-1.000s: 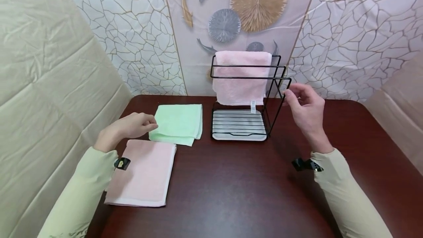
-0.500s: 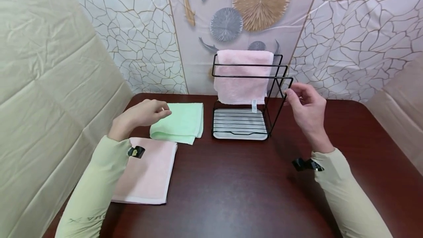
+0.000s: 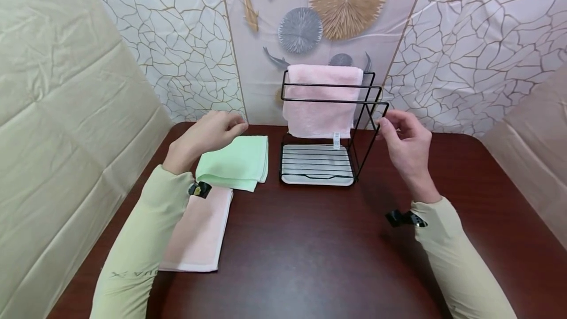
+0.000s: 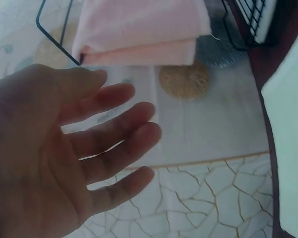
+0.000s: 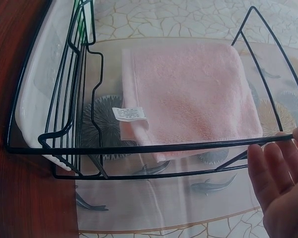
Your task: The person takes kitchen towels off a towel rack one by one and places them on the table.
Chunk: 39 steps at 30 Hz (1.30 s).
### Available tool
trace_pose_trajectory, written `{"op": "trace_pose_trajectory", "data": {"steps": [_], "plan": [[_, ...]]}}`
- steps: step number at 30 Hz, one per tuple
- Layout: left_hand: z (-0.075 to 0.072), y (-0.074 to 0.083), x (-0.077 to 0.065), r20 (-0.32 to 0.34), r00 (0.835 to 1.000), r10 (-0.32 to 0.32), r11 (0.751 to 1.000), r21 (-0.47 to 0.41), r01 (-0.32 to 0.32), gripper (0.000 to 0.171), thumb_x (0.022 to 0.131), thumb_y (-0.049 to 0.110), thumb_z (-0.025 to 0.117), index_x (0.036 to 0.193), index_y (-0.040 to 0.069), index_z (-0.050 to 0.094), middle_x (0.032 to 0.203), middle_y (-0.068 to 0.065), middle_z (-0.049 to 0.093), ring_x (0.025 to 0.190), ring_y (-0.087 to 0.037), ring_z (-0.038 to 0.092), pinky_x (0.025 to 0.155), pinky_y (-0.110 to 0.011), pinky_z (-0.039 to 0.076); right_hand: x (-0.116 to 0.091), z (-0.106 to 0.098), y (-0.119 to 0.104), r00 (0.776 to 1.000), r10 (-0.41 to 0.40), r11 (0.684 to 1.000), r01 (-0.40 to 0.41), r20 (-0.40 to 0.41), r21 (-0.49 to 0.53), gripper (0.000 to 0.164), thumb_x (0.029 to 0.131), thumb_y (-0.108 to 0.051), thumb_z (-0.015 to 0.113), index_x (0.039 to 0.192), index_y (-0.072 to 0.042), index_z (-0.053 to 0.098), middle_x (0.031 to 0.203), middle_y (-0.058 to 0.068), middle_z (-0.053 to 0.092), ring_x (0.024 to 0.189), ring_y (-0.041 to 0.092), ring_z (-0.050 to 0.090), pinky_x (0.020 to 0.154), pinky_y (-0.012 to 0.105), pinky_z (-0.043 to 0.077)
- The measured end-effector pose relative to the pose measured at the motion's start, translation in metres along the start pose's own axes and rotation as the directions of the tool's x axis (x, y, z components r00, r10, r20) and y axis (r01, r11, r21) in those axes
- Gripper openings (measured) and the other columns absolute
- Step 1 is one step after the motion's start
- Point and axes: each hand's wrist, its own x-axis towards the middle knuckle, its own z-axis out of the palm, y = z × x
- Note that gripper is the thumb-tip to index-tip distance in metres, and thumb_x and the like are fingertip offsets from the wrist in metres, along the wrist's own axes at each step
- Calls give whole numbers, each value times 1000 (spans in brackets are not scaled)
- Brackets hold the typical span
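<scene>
In the head view my right hand [image 3: 409, 146] pinches the right side bar of a black wire rack [image 3: 334, 101]. The right wrist view has its thumb and fingers around that bar [image 5: 188, 147]. A pink towel [image 3: 321, 117] with a white label hangs over the rack's rear rail. My left hand [image 3: 205, 137] hovers left of the rack, above the far part of a folded green towel [image 3: 236, 161]. Its fingers [image 4: 124, 136] are loosely bent and hold nothing in the left wrist view. The hanging towel [image 4: 144, 29] shows beyond them.
A folded peach towel [image 3: 199, 235] with a white edge lies nearer on the dark table [image 3: 301, 245], partly hidden by the left sleeve. A white tray [image 3: 316, 180] sits in the rack's base. Patterned fabric [image 3: 186, 38] stands close behind the table.
My left hand has risen and moved forward and right, from the green towel's left edge to above its far part. My right hand has kept its grip on the rack.
</scene>
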Motion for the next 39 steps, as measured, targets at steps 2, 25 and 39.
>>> {"op": "trace_pose_trajectory", "data": {"steps": [2, 25, 39], "plan": [[-2, 6, 4, -43, 999, 16, 1000, -7, -16, 21, 101, 27, 52, 101, 13, 68, 82, -2, 67, 72, -17, 56, 70, -34, 45, 0, 2, -7, 1000, 5, 1000, -5, -2, 15, 16, 88, 11, 60, 100, 22, 60, 81, 1, 70, 62, 2, 63, 60, 15, 52], [-16, 49, 41, -310, 947, 81, 980, -148, -132, 23, 101, 26, 53, 109, 8, 67, 106, -8, 72, 93, -22, 67, 81, -38, 53, 0, 3, -14, 1000, 22, 1000, -22, 7, 7, 17, 89, 11, 60, 100, 23, 58, 77, 5, 67, 62, -1, 63, 60, 15, 53], [-19, 71, 60, -339, 936, 94, 974, -162, -156, 22, 100, 26, 55, 113, 11, 64, 111, -4, 68, 103, -18, 64, 90, -33, 50, 1, 1, -16, 1000, 26, 1000, -26, 17, -8, 20, 90, 5, 62, 101, 22, 59, 79, 6, 67, 63, -2, 63, 61, 14, 53]]}}
